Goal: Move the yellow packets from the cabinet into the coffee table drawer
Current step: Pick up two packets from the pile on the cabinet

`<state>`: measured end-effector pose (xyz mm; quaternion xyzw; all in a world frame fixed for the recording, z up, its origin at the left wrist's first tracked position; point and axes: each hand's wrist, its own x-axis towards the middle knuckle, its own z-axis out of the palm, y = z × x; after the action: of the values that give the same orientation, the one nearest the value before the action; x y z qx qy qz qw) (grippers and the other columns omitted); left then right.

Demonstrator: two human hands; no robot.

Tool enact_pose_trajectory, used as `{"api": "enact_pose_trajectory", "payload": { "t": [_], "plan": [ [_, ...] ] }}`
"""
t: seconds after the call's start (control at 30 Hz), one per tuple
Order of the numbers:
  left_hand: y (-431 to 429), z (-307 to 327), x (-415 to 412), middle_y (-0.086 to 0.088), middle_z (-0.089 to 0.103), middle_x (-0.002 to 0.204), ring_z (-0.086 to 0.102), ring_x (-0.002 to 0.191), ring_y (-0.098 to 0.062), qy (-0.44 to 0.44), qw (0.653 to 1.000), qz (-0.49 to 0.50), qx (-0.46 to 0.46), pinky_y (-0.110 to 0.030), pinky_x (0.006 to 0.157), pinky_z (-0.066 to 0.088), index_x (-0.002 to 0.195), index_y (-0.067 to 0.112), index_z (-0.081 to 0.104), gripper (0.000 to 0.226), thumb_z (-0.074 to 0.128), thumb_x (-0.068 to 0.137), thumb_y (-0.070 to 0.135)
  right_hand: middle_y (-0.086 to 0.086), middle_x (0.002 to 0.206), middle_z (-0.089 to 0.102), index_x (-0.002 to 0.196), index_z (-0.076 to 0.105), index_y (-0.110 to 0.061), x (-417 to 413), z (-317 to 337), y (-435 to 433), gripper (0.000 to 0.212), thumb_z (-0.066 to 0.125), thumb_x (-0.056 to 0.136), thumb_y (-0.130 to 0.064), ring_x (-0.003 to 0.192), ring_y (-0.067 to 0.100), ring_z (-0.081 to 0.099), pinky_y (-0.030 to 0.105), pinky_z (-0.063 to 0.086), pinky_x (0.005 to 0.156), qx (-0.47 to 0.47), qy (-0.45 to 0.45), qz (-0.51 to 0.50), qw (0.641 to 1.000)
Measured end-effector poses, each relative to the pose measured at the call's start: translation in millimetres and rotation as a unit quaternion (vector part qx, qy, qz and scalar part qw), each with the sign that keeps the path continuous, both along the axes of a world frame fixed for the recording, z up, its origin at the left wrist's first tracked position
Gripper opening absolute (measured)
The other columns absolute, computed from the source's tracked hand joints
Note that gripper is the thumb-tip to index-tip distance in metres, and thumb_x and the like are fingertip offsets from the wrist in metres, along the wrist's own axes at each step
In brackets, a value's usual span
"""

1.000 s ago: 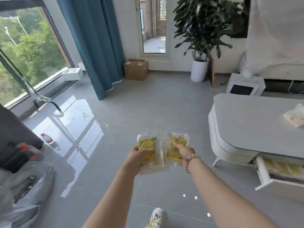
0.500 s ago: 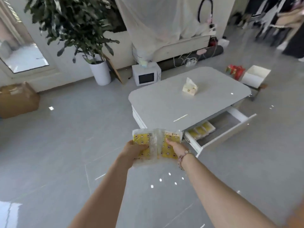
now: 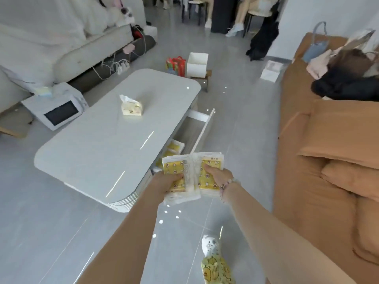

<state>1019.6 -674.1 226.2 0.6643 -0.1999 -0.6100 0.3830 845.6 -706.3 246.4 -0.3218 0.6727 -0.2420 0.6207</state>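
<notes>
**A:** Where were the yellow printed packets in clear plastic wrap [image 3: 211,163]?

**B:** We held them in two stacks side by side, inner edges touching, above the glossy grey tiled floor [image 3: 235,140]. They were just on the near side of the open white drawer [image 3: 202,128]. Our left hand [image 3: 168,182] gripped one stack with the thumb curled over its face, and our right hand [image 3: 218,177] gripped the other the same way.

**A:** And the drawer?

**B:** It stood pulled out from the right side of the white rounded coffee table [image 3: 102,144]. More loose yellow packets [image 3: 175,146] lay at its near end, and its far part was bare.

**A:** Did we have room to move?

**B:** We did. An open strip of floor ran between the drawer's front edge and the tan fabric sofa [image 3: 328,160] on the right.
</notes>
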Motion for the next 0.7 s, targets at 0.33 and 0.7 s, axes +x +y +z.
{"api": "enact_pose_trajectory", "payload": {
  "t": [0.33,0.7],
  "plan": [
    [-177.9,-30.7,-72.7,-0.014,0.071,0.104,0.069,0.089,-0.028,0.064,0.995,-0.071,0.008,-0.034,0.07,0.059,0.117,0.001,0.061,0.039,0.07,0.08,0.0,0.003,0.095,0.067,0.103,0.066,-0.012,-80.8,-14.4,-161.1,0.035,0.07,0.082,-0.039,0.087,0.021,0.062,0.027,0.046,0.076,0.005,0.037,-0.056,0.998],
    [-307.0,-48.5,-85.2,-0.015,0.07,0.102,0.067,0.09,-0.03,0.038,0.997,-0.043,0.054,-0.046,0.09,0.052,0.102,0.005,0.066,0.021,0.07,0.081,0.002,0.004,0.106,0.064,0.114,0.063,-0.011,-86.2,-21.9,-294.6,0.041,0.064,0.087,-0.041,0.087,0.019,0.055,0.024,0.039,0.058,0.018,0.036,-0.003,0.999]
  ]
}}
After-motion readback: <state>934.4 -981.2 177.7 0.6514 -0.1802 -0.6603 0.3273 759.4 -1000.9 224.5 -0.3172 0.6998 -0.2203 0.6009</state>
